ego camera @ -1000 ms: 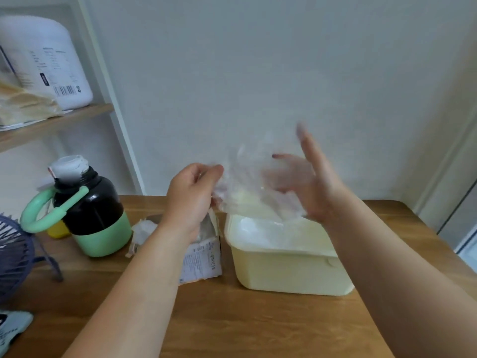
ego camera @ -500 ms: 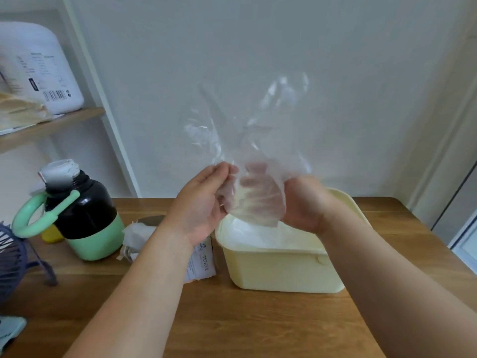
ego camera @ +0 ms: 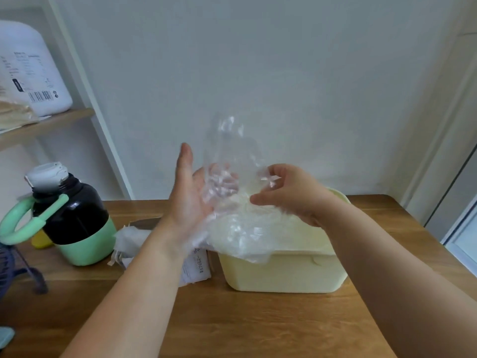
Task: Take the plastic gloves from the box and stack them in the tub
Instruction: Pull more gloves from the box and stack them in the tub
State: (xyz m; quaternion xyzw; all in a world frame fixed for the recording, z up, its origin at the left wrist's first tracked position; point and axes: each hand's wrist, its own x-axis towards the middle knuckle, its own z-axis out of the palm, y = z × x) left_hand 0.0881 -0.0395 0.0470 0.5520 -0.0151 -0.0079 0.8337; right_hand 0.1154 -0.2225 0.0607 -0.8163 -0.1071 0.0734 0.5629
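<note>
The left hand [ego camera: 191,200] lies spread flat against a clear plastic glove [ego camera: 229,156]; the right hand [ego camera: 291,192] pinches it above the pale yellow plastic tub [ego camera: 284,273].

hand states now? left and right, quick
Left hand: open, palm flat against the plastic glove.
Right hand: fingers curled, pinching the same glove.

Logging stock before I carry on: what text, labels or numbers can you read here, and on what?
White jug on the shelf: barcode and small print, too blurred to read.
Glove box: a line of print, too small to read.
Tub, plastic glove, flask: no text seen.
</note>
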